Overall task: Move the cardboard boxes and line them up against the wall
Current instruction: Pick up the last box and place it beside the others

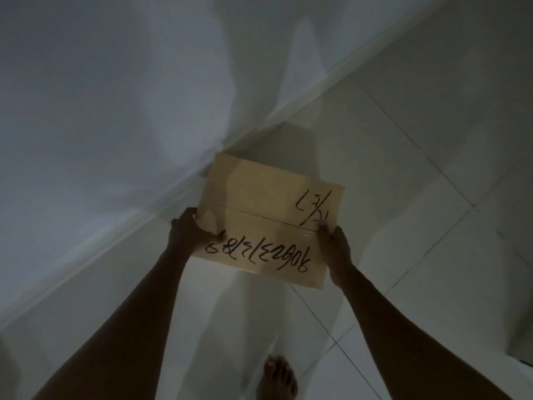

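A brown cardboard box with black handwritten numbers on its taped top is held in front of me, near the foot of the white wall. My left hand grips its left edge, thumb on top. My right hand grips its right edge. The box's far left corner is close to the wall's skirting; whether it touches the floor or the wall I cannot tell. The underside of the box is hidden.
White floor tiles with dark grout lines stretch to the right and toward me. My bare foot stands on the tiles at the bottom, below the box. The room is dim.
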